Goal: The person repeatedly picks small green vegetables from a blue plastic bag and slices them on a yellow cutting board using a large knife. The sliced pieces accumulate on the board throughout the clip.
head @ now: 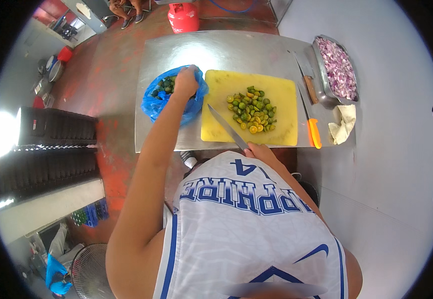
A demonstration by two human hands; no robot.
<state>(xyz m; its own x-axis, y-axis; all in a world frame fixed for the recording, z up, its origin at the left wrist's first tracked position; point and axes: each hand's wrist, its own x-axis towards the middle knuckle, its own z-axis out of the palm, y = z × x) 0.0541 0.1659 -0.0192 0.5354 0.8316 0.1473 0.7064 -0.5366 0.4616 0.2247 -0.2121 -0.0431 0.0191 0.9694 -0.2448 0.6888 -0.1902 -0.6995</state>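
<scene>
My left hand (186,80) is at the right side of an open blue plastic bag (153,106) holding whole green calamansi (167,84). Its fingers are bent by the bag's rim, and whether they grip anything is hidden. In my right hand (262,152) is the handle of a kitchen knife (228,127), low at the table's front edge. The blade slants up and left over the front left part of a yellow cutting board (216,84). A heap of cut calamansi halves (254,110) lies on the board, some with the orange flesh showing.
On the steel table (239,45), right of the board, lie a wooden-handled knife (309,88), an orange-handled knife (313,130) and a crumpled cloth (342,123). A metal pan of chopped red onions (334,69) stands against the wall. Beyond the table is a red gas cylinder (183,18).
</scene>
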